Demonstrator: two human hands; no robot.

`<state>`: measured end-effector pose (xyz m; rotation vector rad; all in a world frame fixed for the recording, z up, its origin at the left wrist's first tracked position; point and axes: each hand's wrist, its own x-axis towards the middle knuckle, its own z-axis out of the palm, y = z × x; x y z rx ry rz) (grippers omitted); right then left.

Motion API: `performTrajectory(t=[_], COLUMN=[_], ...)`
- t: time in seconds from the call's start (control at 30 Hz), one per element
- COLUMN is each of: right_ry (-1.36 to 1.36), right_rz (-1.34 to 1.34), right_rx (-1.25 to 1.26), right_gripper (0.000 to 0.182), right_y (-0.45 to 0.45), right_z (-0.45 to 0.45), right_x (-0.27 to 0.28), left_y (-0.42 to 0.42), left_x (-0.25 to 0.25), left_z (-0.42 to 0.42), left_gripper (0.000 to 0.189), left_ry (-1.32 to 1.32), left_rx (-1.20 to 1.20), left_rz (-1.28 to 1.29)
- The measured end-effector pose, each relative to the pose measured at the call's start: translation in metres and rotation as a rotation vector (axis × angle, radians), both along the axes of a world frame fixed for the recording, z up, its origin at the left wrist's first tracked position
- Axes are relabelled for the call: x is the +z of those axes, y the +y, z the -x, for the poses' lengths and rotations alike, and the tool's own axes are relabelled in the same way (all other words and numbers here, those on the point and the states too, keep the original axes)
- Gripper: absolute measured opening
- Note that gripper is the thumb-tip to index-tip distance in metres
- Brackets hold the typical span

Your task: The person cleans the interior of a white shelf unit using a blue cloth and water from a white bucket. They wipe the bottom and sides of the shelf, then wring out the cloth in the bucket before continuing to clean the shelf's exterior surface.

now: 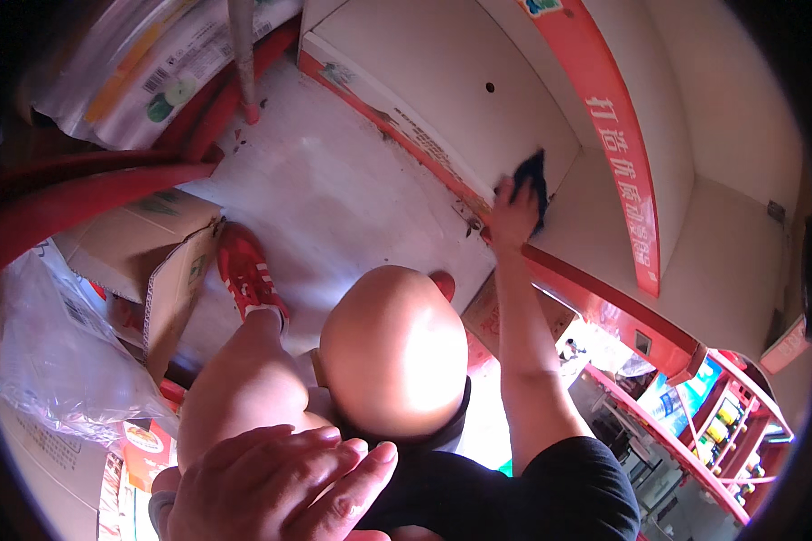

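My right hand [515, 215] is stretched forward, its fingers on a dark cloth [533, 182]. It presses the cloth onto the pale shelf board [440, 74] of a display rack, near the inner corner by the front edge. Some of the cloth is hidden under the fingers. Close to my body, my left hand [284, 480] is held over my thigh with its back up and fingers extended. Nothing shows in it. My bare knee [392, 345] rises between the two hands.
A red strip with writing [619, 155] curves above the lower shelf. Left are an opened cardboard box [183, 284], clear plastic wrap [61, 365], red bars [108, 182] and wrapped goods [169, 74]. Bottles stand on a red rack [717, 433] at right. Dirt specks lie on the floor [325, 176].
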<state>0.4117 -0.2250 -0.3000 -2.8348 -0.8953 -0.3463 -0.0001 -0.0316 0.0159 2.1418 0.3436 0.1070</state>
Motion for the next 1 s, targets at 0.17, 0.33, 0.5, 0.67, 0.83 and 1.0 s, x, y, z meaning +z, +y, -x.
performTrajectory(t=[0.17,0.33,0.5,0.67,0.83,1.0], right_ry=[0.051,0.304,0.177,0.147,0.323,0.340], right_rz=[-0.165,-0.543,-0.248,-0.001,-0.156,-0.318], right_rx=[0.254,0.003,-0.018,0.108,0.662,0.437], right_gripper=[0.020,0.030,0.055,0.065,0.044,0.032], right_y=[0.052,0.053,0.009,0.028,0.077,0.109], right_z=[0.063,-0.002,-0.116,-0.087,0.007,-0.034], right_x=[0.014,0.016,0.015,-0.023,0.006,0.012], left_y=[0.000,-0.002,-0.006,-0.001,-0.003,-0.005], left_x=[0.013,0.020,0.004,0.018,0.017,0.013], left_z=[-0.003,-0.002,-0.005,-0.016,-0.025,-0.023], left_gripper=[0.049,0.057,0.042,0.061,0.062,0.056], left_ry=[0.102,0.193,0.019,0.226,0.253,0.320], left_rx=[-0.009,0.018,0.023,-0.033,-0.033,-0.025], left_rz=[0.130,0.191,-0.023,0.201,0.228,0.235])
